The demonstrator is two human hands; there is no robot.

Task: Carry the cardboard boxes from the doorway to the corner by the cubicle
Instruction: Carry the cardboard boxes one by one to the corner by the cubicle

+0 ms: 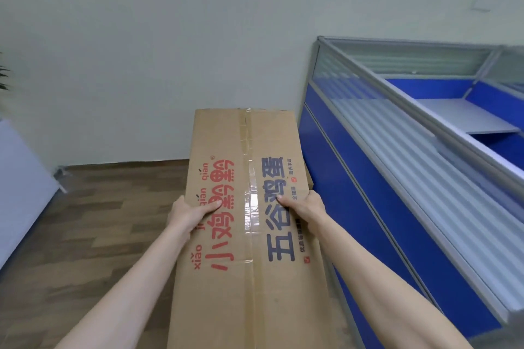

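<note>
Wood-grain floor (93, 207), blue ribbed cubicle (397, 178) right. Your left hand (188, 214) and right hand (306, 207) grip the long taped cardboard box (249, 306) by its side edges, thumbs on top.

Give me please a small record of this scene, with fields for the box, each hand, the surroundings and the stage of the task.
box: cardboard box, sealed with clear tape along the middle, red and dark blue print on top
left hand: grips the box's left edge, thumb on top
right hand: grips the box's right edge, thumb on top
right side: blue cubicle partition
ahead: pale wall, wood-pattern floor
stage: box held up in both hands, not yet set down
</note>
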